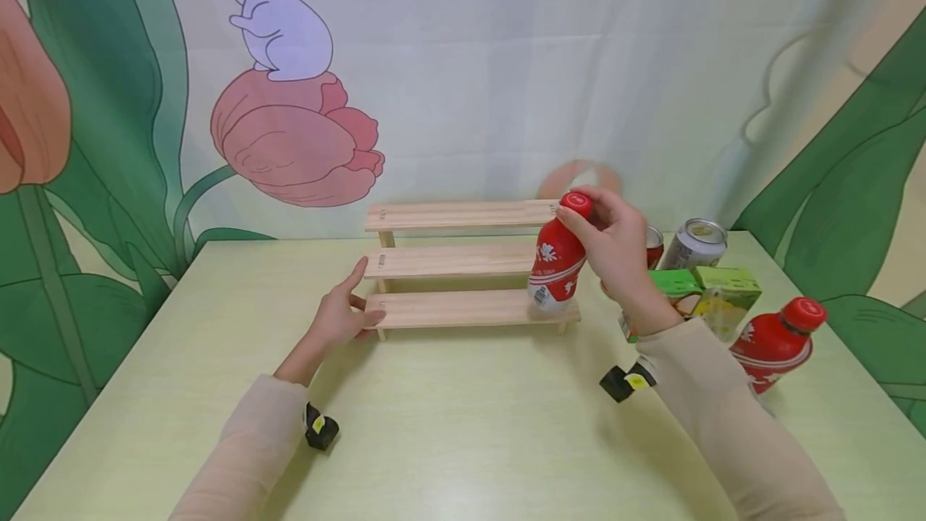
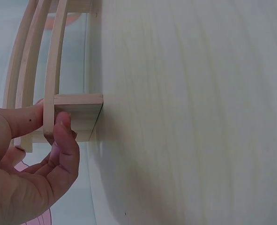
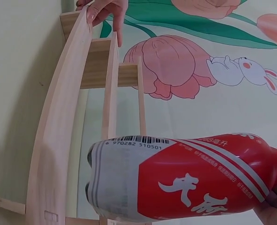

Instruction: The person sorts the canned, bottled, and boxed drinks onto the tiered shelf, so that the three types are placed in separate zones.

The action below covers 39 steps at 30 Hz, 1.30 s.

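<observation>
A three-tier wooden shelf (image 1: 463,261) stands on the table near the back. My left hand (image 1: 340,308) pinches the left end of its lowest board, thumb on top and fingers beneath, as the left wrist view also shows. With my right hand (image 1: 615,244) I hold a red and white drink bottle (image 1: 555,260) by its neck, just under the red cap. The bottle is nearly upright, and its base overlaps the right end of the lowest board in the head view. In the right wrist view the bottle's (image 3: 190,178) barcode and white lettering face the camera.
Right of the shelf stand a silver can (image 1: 694,246), a red can (image 1: 654,246) partly behind my hand, and green cartons (image 1: 727,296). Another red bottle (image 1: 777,340) is beside my right forearm. A printed curtain (image 1: 463,103) hangs behind the table (image 1: 448,424).
</observation>
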Available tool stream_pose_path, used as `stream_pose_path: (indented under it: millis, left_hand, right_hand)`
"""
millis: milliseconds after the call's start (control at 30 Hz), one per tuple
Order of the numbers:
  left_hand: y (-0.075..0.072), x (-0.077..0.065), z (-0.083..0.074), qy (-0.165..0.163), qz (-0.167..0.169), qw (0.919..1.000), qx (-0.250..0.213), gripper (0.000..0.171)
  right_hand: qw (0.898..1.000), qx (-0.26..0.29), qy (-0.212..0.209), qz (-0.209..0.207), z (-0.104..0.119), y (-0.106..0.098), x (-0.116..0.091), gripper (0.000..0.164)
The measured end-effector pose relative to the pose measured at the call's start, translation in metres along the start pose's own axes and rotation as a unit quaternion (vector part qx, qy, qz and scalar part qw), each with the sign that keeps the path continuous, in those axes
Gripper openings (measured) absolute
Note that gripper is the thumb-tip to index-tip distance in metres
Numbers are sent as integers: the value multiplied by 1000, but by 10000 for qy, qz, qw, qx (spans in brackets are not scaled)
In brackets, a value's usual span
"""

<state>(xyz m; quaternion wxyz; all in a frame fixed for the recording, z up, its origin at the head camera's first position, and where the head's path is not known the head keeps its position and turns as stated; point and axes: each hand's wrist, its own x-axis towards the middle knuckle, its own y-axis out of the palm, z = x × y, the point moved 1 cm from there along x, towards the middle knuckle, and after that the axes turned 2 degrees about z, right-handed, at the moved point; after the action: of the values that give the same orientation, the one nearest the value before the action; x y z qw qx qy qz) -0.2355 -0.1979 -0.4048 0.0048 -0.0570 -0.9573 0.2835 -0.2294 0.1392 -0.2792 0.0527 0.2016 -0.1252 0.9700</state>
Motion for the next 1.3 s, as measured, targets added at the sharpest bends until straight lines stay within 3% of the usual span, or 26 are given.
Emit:
stream_pose_path:
  millis: [333, 900, 1300]
  left_hand:
    - [0, 2, 0, 8, 2, 10000, -46, 90]
    - [-1, -1, 2, 22, 13, 9999, -148, 90]
    - [1, 0, 1, -40, -3, 9998, -169, 90]
  right_hand:
    - [9998, -188, 1, 120, 2, 11, 11, 38]
    - [9985, 155, -285, 443, 2, 35, 31, 36]
    - [9984, 188, -214, 491, 7, 50, 43, 37]
